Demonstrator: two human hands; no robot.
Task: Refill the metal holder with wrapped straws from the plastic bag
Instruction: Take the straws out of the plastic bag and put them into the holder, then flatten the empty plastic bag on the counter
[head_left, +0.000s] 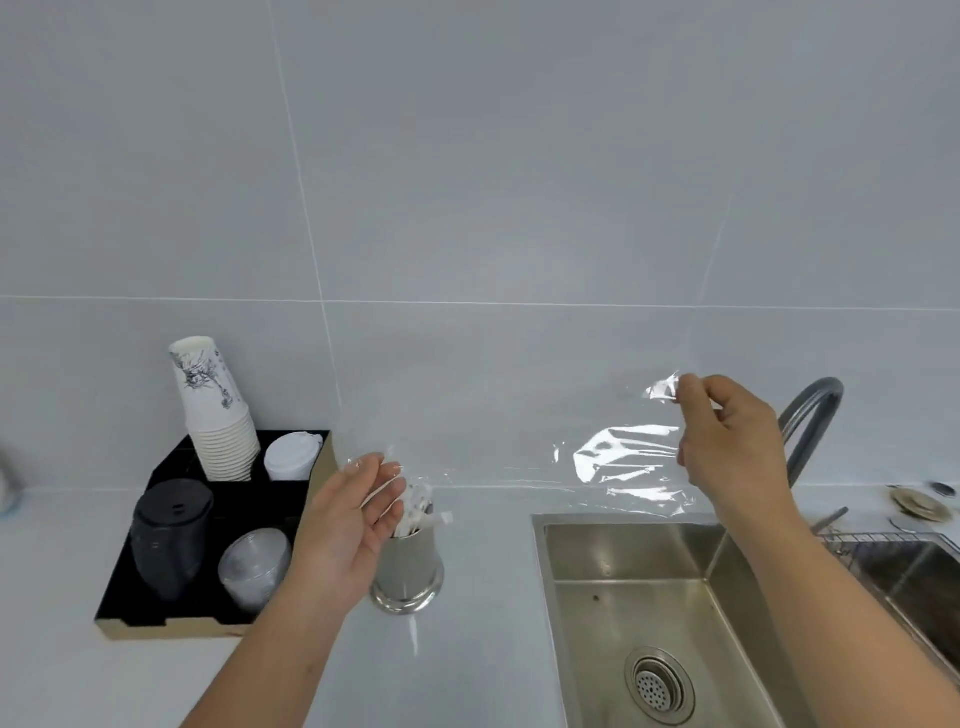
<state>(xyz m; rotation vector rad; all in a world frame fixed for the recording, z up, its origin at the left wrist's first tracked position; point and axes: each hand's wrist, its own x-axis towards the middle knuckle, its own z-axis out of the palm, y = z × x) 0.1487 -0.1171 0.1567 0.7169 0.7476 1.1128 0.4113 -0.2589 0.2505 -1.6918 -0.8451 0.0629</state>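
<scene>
A shiny metal holder (408, 566) stands on the counter left of the sink, with several wrapped white straws (415, 512) sticking out of its top. A clear plastic bag (623, 460) stretches in the air between my hands and looks almost empty. My right hand (727, 441) pinches its raised end above the sink. My left hand (358, 519) loosely cups the bag's lower end just above and left of the holder, fingers partly spread; whether a straw lies across them is unclear.
A black tray (171, 616) at the left holds stacked paper cups (215, 410), white lids, a black lid stack and clear lids. The steel sink (649, 597) lies at the right with a grey faucet (810, 415) behind my right hand. A dish rack sits far right.
</scene>
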